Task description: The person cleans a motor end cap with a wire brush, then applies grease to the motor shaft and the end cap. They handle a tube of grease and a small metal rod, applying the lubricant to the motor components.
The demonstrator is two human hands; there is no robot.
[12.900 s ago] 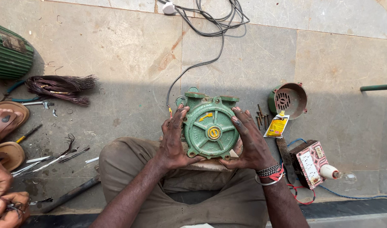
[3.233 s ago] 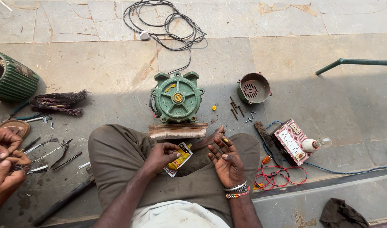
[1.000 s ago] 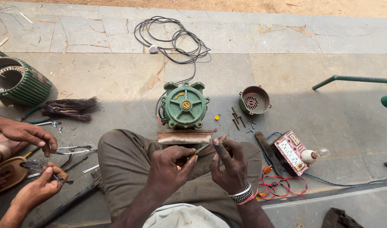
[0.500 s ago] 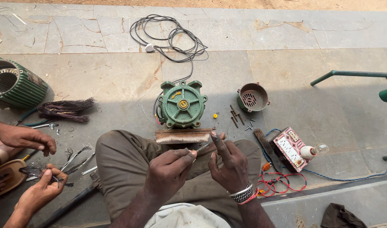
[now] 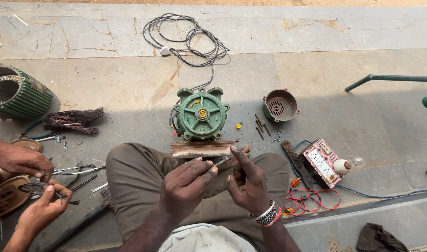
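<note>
My left hand [image 5: 185,186] and my right hand [image 5: 248,179] are raised together over my lap. Between their fingertips they pinch a small dark rod-like piece [image 5: 222,162], which both hands touch. Just beyond them a green electric motor [image 5: 201,115] stands on end on the stone floor, behind a short wooden block [image 5: 202,149]. A black cable [image 5: 190,39] runs from the motor to a coil farther back.
A round fan cover [image 5: 279,104] and loose bolts [image 5: 262,128] lie right of the motor. A pink switch box with a bulb [image 5: 323,163] and red wire sit at the right. Another person's hands [image 5: 29,186] work among tools at the left, near a green stator [image 5: 15,93] and a wire bundle [image 5: 73,120].
My hands stay close over my lap, fingers shifting slightly on the small piece. The other person's hands at the left have moved closer together. The view has tilted a little.
</note>
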